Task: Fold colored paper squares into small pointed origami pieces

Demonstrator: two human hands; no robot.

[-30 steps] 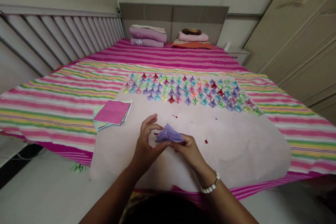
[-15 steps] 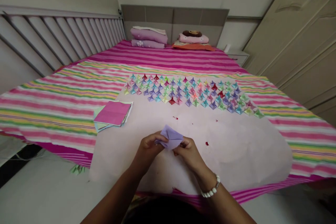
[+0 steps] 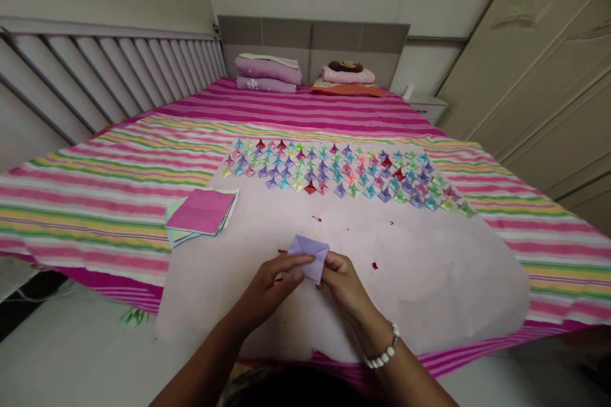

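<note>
A small folded square of purple origami paper (image 3: 308,247) is held in front of me, above a large white sheet (image 3: 429,267). Diagonal creases meet near its middle. My right hand (image 3: 341,276) pinches its right edge between thumb and fingers and wears a white bead bracelet. From the left, my left hand (image 3: 274,283) has its index finger laid across the paper's face, with the thumb just below at the lower edge. Its other fingers are mostly hidden.
Rows of small colourful folded paper pieces (image 3: 310,186) stand along the sheet's far side. A stack of square paper, pink on top (image 3: 203,210), lies at left. Red scraps (image 3: 375,265) dot the sheet. Crumpled green paper (image 3: 134,316) rests on the floor, left of the bed.
The purple paper has gone from a raised, pointed shape to a flatter square. My left hand has moved from gripping its left corner to laying its index finger across the face.
</note>
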